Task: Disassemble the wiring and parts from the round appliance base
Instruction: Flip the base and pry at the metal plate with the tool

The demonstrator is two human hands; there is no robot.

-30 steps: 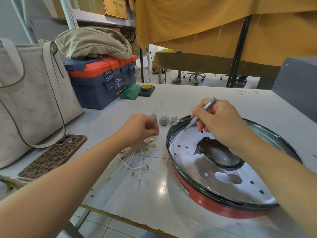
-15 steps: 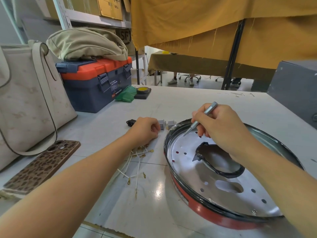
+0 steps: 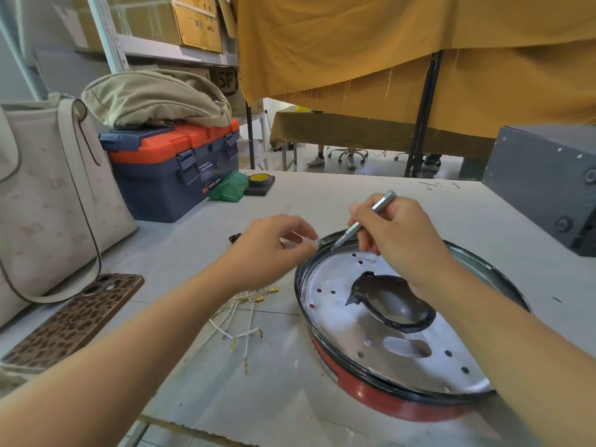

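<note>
Head-camera footage showed the round appliance base (image 3: 396,359) lying on the white worktable (image 3: 371,201), its black rim up and red side wall facing the person. Its silvery inner plate (image 3: 348,330) looked largely stripped: bare screw holes, an oval cut-out and a dark ring-shaped part (image 3: 395,306) near the middle that was not yet removed.

The right hand (image 3: 398,235) gripped a slim grey screwdriver (image 3: 366,221) like a pen, fingers curled round the shaft, its tip angled down at the far-left edge of the rim. The left hand (image 3: 269,250) reached toward the same spot with thumb and forefinger drawn together near something small and shiny at the rim; whether it actually pinched that piece could not be told, since the spot was blurred.

Removed white wires with brass terminals (image 3: 245,314) lay loose on the table just left of the base, mostly under the left forearm. A small dark part (image 3: 234,237) sat beyond the left hand.

By my judgement the wiring was already out and the job was well along; what remained was the dark ring, a screw or two visible on the plate, and whatever was being worked at the rim.

Off to the left were a leopard-print phone (image 3: 74,321), a cream tote bag (image 3: 48,201) and a blue-and-orange toolbox (image 3: 174,169).
</note>
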